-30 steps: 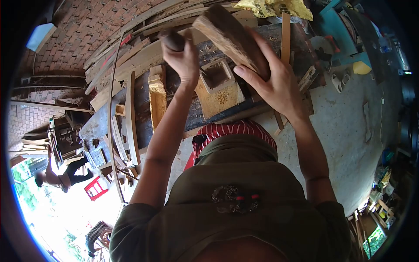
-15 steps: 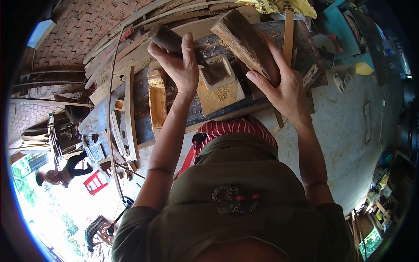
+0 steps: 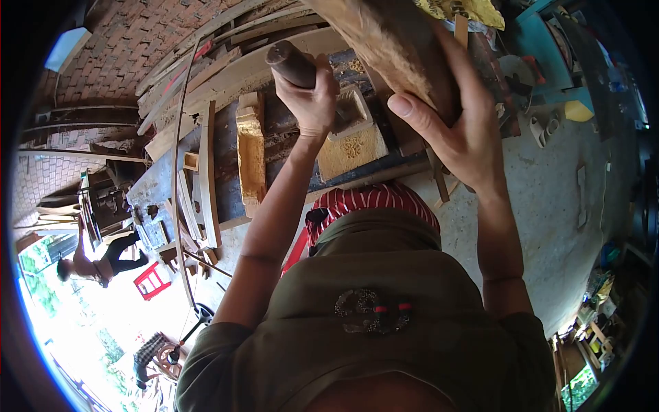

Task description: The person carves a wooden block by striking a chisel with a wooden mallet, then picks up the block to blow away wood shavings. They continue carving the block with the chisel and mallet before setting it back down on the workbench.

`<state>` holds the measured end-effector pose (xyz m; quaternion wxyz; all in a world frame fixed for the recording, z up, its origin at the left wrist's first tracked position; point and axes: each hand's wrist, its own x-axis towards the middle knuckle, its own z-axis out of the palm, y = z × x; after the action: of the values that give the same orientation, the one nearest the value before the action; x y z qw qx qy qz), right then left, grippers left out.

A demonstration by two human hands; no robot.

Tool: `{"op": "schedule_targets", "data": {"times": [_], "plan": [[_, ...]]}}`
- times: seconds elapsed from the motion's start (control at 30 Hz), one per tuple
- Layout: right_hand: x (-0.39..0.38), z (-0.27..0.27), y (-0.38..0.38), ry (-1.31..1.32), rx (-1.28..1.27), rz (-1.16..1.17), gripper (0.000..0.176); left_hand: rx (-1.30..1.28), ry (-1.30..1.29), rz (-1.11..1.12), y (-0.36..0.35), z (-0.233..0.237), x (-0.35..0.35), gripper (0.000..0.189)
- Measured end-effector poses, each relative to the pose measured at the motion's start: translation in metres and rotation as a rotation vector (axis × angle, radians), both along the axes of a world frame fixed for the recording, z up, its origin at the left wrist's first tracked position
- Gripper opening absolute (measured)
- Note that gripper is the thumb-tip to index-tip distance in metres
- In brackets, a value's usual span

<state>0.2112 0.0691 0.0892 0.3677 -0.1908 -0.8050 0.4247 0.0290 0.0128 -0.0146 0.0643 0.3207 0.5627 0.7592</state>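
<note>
Your left hand wraps round the handle, left of the box; your right hand grips the block up to the box's right, thumb against its side. Left of the box, a trough sits on the desk.

The workbench carries a hollowed wooden block left of the left fingers and a shavings-strewn board to their right.

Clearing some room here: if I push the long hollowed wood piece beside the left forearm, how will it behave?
The long hollowed wood piece should stay stiff, given its thick walls. Squared sides make rolling unlikely, and lying lengthwise on the bench, it probably slides.
</note>
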Motion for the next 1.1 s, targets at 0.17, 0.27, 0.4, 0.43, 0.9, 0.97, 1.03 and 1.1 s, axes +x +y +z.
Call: {"op": "schedule_targets", "data": {"times": [0.17, 0.27, 0.4, 0.43, 0.9, 0.97, 1.03, 1.1], "plan": [[-0.019, 0.007, -0.005, 0.038, 0.091, 0.029, 0.071, 0.070, 0.123, -0.024, -0.001, -0.004, 0.014, 0.043], [-0.022, -0.002, 0.001, -0.411, 0.113, 0.033, 0.067, 0.012, 0.100, -0.111, -0.008, -0.024, 0.020, 0.061], [-0.021, 0.007, -0.003, 0.046, 0.144, 0.009, 0.064, -0.138, 0.019, -0.209, -0.016, -0.041, 0.014, 0.066], [-0.022, 0.005, -0.006, 0.049, 0.143, 0.014, 0.064, -0.139, 0.021, -0.204, -0.016, -0.041, 0.015, 0.066], [-0.006, -0.050, -0.001, -0.193, 0.092, -0.080, 0.072, 0.106, -0.177, -0.066, -0.017, 0.000, -0.020, 0.013], [-0.006, -0.052, -0.004, -0.163, 0.107, -0.083, 0.073, 0.074, -0.187, -0.052, -0.015, -0.007, -0.019, 0.013], [-0.006, -0.051, -0.006, -0.173, 0.100, -0.078, 0.073, 0.085, -0.180, -0.116, -0.017, -0.007, -0.019, 0.013], [-0.010, -0.047, -0.008, -0.170, 0.096, -0.061, 0.074, 0.080, -0.188, -0.120, -0.017, -0.007, -0.018, 0.014]]}}
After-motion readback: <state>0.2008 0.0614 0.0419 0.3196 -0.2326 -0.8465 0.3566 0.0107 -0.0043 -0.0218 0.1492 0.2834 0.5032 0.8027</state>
